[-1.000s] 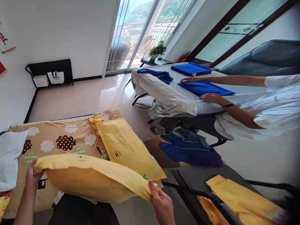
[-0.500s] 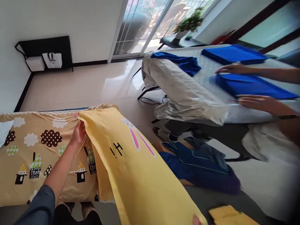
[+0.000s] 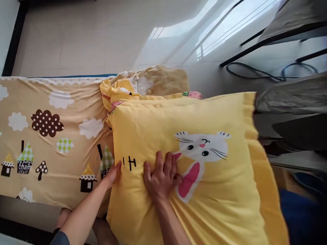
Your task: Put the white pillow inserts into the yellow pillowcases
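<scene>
A yellow pillow (image 3: 194, 163) printed with a white cartoon rabbit and the letters "Hi" lies on top of another yellow pillow at the right end of a tan patterned sheet (image 3: 46, 136). My right hand (image 3: 160, 175) rests flat on the pillow's face, fingers stretched out beside the rabbit print. My left hand (image 3: 112, 175) touches the pillow's left edge, where it meets the sheet, with its fingers partly tucked behind the edge.
The sheet carries clouds, trees and little houses. Beyond it is glossy tiled floor (image 3: 76, 34). A black cable (image 3: 258, 73) and dark furniture legs stand at the upper right. Something blue (image 3: 304, 217) lies at the lower right.
The yellow pillow, held up by both hands before, now lies flat on the other pillow. My view has dropped down onto the bed, and both hands have come to the pillow.
</scene>
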Demonstrator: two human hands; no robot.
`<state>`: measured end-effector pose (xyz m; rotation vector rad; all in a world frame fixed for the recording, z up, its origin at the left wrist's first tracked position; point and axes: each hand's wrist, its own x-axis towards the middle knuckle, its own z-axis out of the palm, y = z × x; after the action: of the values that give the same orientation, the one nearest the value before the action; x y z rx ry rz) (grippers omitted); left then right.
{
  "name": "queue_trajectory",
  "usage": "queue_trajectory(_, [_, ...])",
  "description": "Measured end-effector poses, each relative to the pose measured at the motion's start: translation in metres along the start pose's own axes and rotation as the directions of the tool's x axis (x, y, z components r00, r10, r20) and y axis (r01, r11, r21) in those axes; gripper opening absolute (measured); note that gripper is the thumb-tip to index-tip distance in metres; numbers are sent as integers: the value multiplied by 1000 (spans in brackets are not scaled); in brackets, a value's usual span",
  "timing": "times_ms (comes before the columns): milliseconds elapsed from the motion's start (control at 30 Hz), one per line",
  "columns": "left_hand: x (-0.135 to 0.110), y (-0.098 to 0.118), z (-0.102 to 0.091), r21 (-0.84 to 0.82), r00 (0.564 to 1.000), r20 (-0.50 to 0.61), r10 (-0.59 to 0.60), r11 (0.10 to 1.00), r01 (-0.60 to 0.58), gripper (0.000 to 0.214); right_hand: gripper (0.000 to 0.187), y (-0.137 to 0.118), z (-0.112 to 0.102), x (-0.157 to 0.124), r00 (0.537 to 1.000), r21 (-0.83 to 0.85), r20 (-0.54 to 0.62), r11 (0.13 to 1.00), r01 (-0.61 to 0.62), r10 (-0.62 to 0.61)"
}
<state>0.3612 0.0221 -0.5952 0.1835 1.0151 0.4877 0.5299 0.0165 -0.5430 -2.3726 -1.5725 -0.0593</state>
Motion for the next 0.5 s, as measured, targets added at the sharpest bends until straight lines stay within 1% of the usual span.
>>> queue_trajectory(67, [-3, 3, -4, 38, 998, -58, -34, 999, 36, 59, 59, 7, 15, -4, 1000, 13, -2, 1000, 24, -24])
queue_trajectory(133, [-9, 15, -15, 91, 987, -151, -52, 994, 67, 52, 60, 20, 19, -12, 999, 62, -18, 997, 38, -37])
queue_trajectory(167, [-10, 25, -22, 114, 977, -207, -44, 991, 69, 48, 63, 29, 20, -14, 999, 97, -27, 995, 39, -36])
queue_trajectory(233, [-5, 55, -33, 161, 946, -323, 21, 986, 33, 40, 68, 48, 20, -17, 1000, 174, -28, 985, 13, -8])
queue_trajectory(300, [14, 94, -37, 193, 910, -396, 122, 980, -47, 31, 73, 64, 22, -16, 999, 238, -5, 970, -47, 50])
queue_trajectory(367, [44, 132, -31, 205, 876, -430, 219, 968, -142, 26, 75, 74, 24, -15, 993, 270, 28, 956, -117, 114])
queue_trajectory(433, [79, 163, -14, 194, 852, -438, 288, 955, -223, 25, 76, 79, 25, -13, 986, 272, 61, 948, -168, 157])
queue_trajectory(500, [111, 179, 8, 154, 847, -426, 317, 948, -277, 23, 77, 81, 26, -12, 981, 258, 78, 947, -191, 177])
